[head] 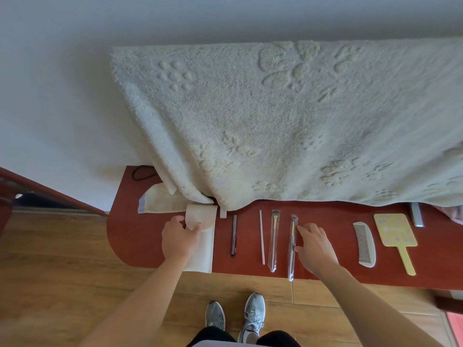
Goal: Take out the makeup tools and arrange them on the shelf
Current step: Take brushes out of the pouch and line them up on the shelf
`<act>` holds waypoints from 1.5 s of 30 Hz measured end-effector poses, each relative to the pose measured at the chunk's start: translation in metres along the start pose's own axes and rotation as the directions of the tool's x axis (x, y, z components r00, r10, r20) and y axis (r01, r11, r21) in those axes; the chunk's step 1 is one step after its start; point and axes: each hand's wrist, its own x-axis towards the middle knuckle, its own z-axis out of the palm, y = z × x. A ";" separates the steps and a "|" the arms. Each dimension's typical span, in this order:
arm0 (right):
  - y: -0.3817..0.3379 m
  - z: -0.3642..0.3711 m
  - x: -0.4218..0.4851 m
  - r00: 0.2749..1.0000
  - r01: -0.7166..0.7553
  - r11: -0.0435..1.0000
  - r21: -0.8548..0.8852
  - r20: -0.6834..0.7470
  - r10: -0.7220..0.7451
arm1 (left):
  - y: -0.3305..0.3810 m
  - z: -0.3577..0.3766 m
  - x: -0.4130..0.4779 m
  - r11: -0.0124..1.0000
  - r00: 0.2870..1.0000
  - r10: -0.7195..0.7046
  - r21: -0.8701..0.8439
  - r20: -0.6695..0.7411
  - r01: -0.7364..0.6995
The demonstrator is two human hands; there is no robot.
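Observation:
On the red shelf [140,244] lies a cream cloth pouch [204,251], and my left hand [179,237] grips its folded flap. To its right several tools lie in a row: a dark pen-like tool [234,235], a thin pink stick [261,237], a wrapped brush [273,242] and a second wrapped brush [292,249]. My right hand [315,246] touches this second brush with thumb and fingertips. Farther right lie a grey comb [364,244] and a yellow hand mirror [397,237].
A large cream towel [288,126] hangs over the back of the shelf. A black cord [141,172] and another cream cloth [160,200] lie at the shelf's left end. A grey strip [416,214] sits far right. Wooden floor and my shoes [253,314] are below.

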 end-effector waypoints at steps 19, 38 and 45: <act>-0.136 0.054 -0.008 0.999 -0.046 0.944 0.327 0.033 0.037 | 0.069 0.045 0.010 0.940 0.892 0.310 0.035 0.330 -0.340; -0.156 0.078 -0.008 0.996 -0.042 0.913 0.406 -0.053 0.070 | 0.075 0.056 0.012 0.950 0.901 0.291 0.019 0.323 -0.313; -0.156 0.062 -0.028 0.988 -0.035 0.881 0.473 -0.116 0.101 | 0.079 0.030 -0.007 0.950 0.905 0.305 -0.158 0.298 -0.268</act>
